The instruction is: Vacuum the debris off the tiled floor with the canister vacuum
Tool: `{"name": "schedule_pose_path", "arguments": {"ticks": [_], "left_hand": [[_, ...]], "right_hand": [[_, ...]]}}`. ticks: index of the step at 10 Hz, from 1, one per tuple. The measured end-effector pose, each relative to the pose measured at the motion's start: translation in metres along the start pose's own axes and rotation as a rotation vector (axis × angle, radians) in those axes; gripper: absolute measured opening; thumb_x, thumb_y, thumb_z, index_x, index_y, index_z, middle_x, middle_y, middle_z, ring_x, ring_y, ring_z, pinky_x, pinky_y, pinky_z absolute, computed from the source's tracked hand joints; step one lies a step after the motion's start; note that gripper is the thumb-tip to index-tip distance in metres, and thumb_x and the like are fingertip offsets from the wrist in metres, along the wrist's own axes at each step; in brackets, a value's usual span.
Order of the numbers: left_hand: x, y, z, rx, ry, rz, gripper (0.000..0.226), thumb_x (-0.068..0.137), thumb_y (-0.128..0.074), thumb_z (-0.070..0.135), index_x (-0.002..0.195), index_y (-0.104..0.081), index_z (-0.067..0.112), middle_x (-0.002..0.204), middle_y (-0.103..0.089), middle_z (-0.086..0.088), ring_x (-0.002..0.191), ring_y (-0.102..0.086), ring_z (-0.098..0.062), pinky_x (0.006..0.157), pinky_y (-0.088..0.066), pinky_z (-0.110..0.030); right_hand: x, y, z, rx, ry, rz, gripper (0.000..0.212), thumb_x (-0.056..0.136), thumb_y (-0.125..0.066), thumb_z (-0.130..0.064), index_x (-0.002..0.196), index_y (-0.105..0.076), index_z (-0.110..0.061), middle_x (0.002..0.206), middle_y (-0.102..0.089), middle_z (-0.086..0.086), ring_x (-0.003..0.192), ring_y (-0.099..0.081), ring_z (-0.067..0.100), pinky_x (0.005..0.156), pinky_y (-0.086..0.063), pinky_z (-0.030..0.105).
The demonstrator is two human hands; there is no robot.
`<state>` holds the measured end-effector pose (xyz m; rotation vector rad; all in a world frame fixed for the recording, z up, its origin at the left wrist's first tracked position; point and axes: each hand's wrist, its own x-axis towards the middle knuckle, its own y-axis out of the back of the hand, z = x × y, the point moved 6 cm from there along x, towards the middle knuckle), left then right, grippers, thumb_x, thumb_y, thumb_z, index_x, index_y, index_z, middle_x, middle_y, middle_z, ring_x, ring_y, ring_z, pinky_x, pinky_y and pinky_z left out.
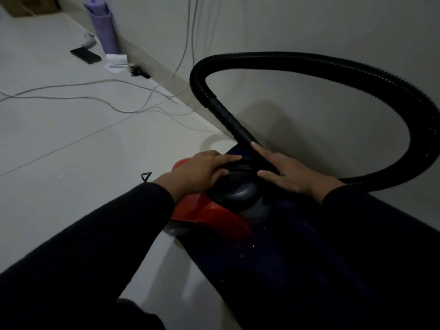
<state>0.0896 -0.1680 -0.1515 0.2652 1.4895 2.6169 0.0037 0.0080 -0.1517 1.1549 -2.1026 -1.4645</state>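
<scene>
Canister vacuum, floor, beside wall.
Both hands are being rested on it; hose is being looped rightward; phone and cables are lying behind, left.

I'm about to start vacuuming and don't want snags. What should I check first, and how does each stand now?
1. Hose joined to canister vacuum: cannot tell, hands cover the joint.
2. Left hand on the canister top: ok.
3. Right hand by the hose cuff, fingers straight: ok.
4. White cables across the tiled floor: not ok.
5. Phone on the floor: not ok.
6. Power on: cannot tell.
</scene>
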Motion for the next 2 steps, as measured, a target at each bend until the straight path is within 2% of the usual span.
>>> {"name": "schedule_pose_path", "arguments": {"ticks": [1,2], "left_hand": [[0.003,0.016,0.007,0.064,0.118,-0.169,0.055,0.094,-0.051,0.031,0.146,-0.032,0.028,0.129,-0.05,-0.012,0.119,-0.048,-0.027,0.101,-0.037,-0.034],[0.015,0.042,0.017,0.164,0.331,-0.403,0.055,0.091,-0.055,0.034,0.143,-0.039,0.024,0.132,-0.046,-0.015,0.123,-0.045,-0.031,0.104,-0.037,-0.038]], "right_hand": [[-0.006,0.015,-0.008,-0.03,-0.052,-0.085,0.07,0.094,-0.05,-0.045,0.141,-0.001,-0.06,0.137,-0.045,0.012,0.125,-0.049,0.028,0.11,-0.038,0.037],[-0.015,0.043,-0.013,-0.097,-0.194,-0.23,0.068,0.094,-0.053,-0.041,0.15,-0.015,-0.043,0.145,-0.037,0.014,0.13,-0.044,0.031,0.111,-0.036,0.036]]}}
